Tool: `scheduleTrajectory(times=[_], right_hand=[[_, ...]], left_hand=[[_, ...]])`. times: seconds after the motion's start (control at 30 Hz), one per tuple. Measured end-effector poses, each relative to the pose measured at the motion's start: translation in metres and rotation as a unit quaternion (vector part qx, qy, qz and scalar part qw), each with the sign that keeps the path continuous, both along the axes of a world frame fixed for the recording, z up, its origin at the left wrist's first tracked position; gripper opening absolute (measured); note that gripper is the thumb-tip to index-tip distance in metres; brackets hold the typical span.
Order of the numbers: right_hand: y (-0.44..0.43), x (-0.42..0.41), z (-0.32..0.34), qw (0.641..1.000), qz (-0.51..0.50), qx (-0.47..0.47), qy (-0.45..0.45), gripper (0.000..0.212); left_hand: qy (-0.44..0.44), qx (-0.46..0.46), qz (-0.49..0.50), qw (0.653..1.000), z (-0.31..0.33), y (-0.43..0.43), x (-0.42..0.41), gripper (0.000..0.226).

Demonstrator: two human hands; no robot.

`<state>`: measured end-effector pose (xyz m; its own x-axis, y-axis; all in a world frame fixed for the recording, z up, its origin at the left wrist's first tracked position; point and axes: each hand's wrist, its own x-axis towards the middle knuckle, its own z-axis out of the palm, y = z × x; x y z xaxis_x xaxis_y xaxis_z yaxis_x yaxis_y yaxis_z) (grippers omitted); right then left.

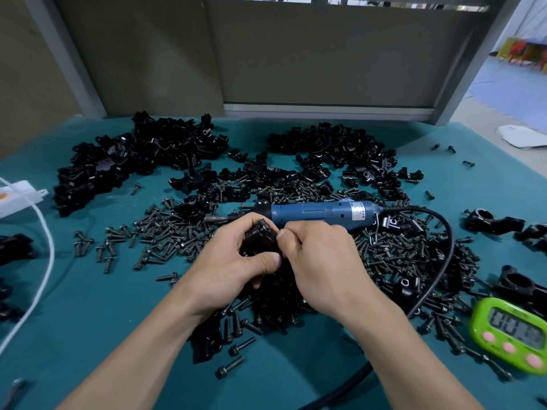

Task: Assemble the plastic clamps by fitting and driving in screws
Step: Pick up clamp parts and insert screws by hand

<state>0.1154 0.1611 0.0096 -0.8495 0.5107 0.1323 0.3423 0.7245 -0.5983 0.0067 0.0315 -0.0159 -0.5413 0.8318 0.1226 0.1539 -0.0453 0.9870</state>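
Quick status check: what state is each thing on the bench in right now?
clamp: held up between both hands
left hand: grips the clamp
right hand: pinches the clamp's edge
electric screwdriver: lying on its side, unheld
loose screws: scattered over the mat
clamp halves: heaped at the far side
timer: lying flat, digits blurred

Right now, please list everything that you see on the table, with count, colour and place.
clamp: one, black, centre, between both hands
screwdriver: one, blue, behind the hands
screws: many, dark, mid table
clamp parts: many, black, far piles
other clamps: several, black, right edge
timer: one, green, near right
cord: one, black, right of screwdriver
cable: one, white, left
box: one, white, left edge
table: one, teal, under everything
left hand: one, grips the clamp
right hand: one, pinches the clamp
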Motion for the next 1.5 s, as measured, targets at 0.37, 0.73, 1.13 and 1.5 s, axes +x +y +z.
scheduleTrajectory(times=[0.37,0.73,1.13,1.5], right_hand=[[0.017,0.012,0.009,0.981,0.047,-0.185,0.043,0.023],[0.022,0.014,0.009,0.991,0.08,-0.102,0.045,0.018],[0.001,-0.001,0.001,0.999,0.042,0.015,0.027,0.029],[0.017,0.003,-0.006,0.93,-0.126,-0.338,0.074,0.037]], left_hand=[[0.005,-0.019,-0.008,1.0,-0.003,0.001,0.0,0.026],[-0.06,-0.017,-0.026,0.998,-0.005,0.0,-0.007,0.017],[0.029,-0.005,0.055,0.998,0.001,-0.001,-0.001,0.02],[0.182,-0.036,0.293,0.938,-0.005,-0.009,-0.009,0.029]])
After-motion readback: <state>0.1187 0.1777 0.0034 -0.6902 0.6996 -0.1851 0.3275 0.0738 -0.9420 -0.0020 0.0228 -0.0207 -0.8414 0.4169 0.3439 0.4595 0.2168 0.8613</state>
